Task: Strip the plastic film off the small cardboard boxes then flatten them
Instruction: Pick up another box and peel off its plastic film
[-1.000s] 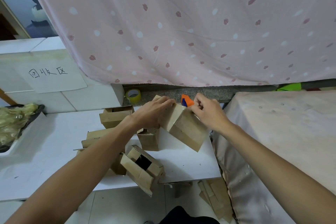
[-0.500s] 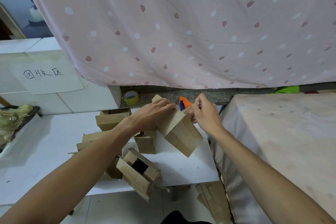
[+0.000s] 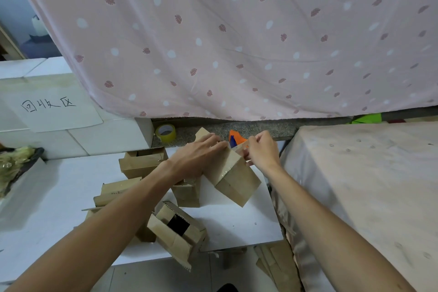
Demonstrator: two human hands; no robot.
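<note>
Pressing one box (image 3: 237,182): left grip (image 3: 196,159) flat atop, right grip (image 3: 260,149) pinching corner; four other boxes (image 3: 142,161) (image 3: 187,193) (image 3: 177,232) (image 3: 113,191).

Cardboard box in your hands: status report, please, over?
Left hand flat on the box, fingers straight. Right hand pinching at its far top corner. Box tilted over the white table. Small box close beneath, not blocking.

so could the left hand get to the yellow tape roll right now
Probably yes: the tape roll sits just beyond the left hand, nothing standing between them. But that hand lies on the tilted box, so it would have to let go.
</note>
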